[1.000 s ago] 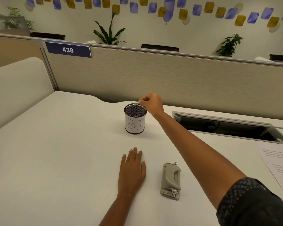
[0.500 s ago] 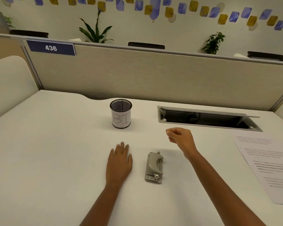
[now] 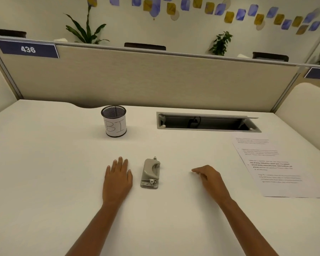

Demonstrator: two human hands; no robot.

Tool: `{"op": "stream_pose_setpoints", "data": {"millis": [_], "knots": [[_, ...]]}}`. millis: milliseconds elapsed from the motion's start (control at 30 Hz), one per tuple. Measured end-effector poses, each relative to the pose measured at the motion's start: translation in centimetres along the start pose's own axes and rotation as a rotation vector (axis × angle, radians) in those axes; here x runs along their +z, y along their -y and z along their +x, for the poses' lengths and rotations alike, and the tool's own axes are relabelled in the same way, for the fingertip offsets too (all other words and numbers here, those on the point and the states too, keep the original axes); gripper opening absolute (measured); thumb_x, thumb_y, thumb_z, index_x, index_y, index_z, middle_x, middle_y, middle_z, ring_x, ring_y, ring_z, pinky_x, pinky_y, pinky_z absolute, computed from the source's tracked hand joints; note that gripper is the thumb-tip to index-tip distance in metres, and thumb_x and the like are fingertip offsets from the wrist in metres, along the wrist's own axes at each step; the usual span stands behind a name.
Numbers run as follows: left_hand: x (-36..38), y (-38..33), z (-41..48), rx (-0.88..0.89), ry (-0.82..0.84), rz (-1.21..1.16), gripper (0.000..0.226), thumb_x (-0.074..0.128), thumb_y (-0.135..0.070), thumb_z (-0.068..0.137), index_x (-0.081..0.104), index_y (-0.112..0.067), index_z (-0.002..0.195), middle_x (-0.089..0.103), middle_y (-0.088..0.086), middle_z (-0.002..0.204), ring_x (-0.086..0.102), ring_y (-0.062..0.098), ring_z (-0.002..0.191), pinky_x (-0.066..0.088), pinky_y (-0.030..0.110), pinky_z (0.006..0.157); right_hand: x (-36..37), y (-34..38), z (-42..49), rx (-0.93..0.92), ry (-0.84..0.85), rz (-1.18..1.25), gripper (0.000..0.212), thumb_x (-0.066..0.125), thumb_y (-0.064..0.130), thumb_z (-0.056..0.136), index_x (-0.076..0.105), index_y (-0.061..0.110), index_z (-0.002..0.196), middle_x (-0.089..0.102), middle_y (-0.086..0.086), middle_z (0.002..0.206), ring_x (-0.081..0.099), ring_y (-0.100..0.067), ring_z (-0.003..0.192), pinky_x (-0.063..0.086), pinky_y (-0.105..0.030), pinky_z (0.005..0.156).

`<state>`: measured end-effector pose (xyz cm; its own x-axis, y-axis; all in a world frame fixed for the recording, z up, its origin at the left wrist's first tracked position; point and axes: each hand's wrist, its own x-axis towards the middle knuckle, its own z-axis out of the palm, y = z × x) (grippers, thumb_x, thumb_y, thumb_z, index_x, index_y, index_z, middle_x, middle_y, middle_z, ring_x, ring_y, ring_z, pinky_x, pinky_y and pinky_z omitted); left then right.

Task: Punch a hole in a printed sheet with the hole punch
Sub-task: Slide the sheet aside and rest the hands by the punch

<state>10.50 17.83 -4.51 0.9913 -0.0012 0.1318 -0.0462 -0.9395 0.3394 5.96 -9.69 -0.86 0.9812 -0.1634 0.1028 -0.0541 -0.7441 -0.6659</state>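
Your left hand (image 3: 117, 179) lies flat and your right hand (image 3: 209, 177) rests loosely curled, both empty, flanking the hole punch (image 3: 150, 173); the printed sheet (image 3: 277, 167) near the table's (image 3: 44, 163) right edge may crease if dragged one-handed.

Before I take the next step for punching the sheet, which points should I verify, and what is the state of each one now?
1. Hole punch free to pick up: ok, it lies between the hands and neither touches it.
2. Printed sheet lying flat: ok, at the right, apart from the punch.
3. Sheet inside the punch slot: not ok.
4. Left hand free: ok, flat on the table.
5. Right hand free: ok, it holds nothing visible.
6. Punch slot clear of scraps: cannot tell.
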Motion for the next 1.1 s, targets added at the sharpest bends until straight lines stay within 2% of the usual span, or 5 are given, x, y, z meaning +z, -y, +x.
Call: {"op": "stream_pose_setpoints", "data": {"millis": [267,633,733,900,1100], "knots": [[0.0,-0.2,-0.4,-0.008,-0.011,-0.019,0.047,0.035,-0.022,0.096,0.030,-0.013,0.142,0.026,0.008,0.154,0.022,0.023,0.143,0.015,0.037,0.118,0.9,-0.8,-2.1,-0.175,0.089,-0.246,0.052,0.036,-0.014,0.083,0.064,0.017,0.115,0.056,-0.003,0.117,0.045,-0.018,0.108,0.030,-0.012,0.079],[0.0,-0.3,-0.3,-0.009,-0.024,-0.042,0.045,0.039,-0.018,0.094,0.038,-0.008,0.137,0.033,0.012,0.151,0.028,0.027,0.140,0.019,0.041,0.117,0.7,-0.5,-5.9,-0.067,0.061,0.002,0.030,0.052,-0.002,0.084,0.070,0.012,0.103,0.060,-0.003,0.110,0.046,-0.011,0.101,0.028,0.007,0.080],[-0.1,-0.2,-0.3,-0.007,-0.031,-0.049,0.044,0.039,-0.017,0.094,0.038,-0.008,0.137,0.033,0.012,0.151,0.028,0.026,0.140,0.019,0.040,0.117,0.4,-0.4,-5.7,0.013,0.030,0.090,0.029,0.052,-0.004,0.084,0.071,0.011,0.099,0.064,-0.003,0.106,0.054,-0.016,0.102,0.032,0.003,0.080],[-0.2,-0.3,-0.4,-0.007,-0.043,-0.065,0.043,0.041,-0.016,0.093,0.041,-0.007,0.136,0.036,0.013,0.149,0.030,0.027,0.140,0.020,0.041,0.117,0.4,0.2,-5.3,0.031,0.026,0.064,0.018,0.057,0.003,0.084,0.071,0.008,0.093,0.067,-0.007,0.102,0.057,-0.021,0.101,0.038,-0.017,0.084],[-0.1,-0.2,-0.4,-0.004,-0.047,-0.076,0.043,0.042,-0.015,0.093,0.043,-0.005,0.134,0.037,0.015,0.148,0.031,0.028,0.139,0.021,0.042,0.116,0.4,0.7,-5.1,0.001,0.082,-0.073,0.017,0.056,0.014,0.087,0.070,0.013,0.097,0.063,-0.001,0.100,0.053,-0.016,0.099,0.037,-0.018,0.079]]}}
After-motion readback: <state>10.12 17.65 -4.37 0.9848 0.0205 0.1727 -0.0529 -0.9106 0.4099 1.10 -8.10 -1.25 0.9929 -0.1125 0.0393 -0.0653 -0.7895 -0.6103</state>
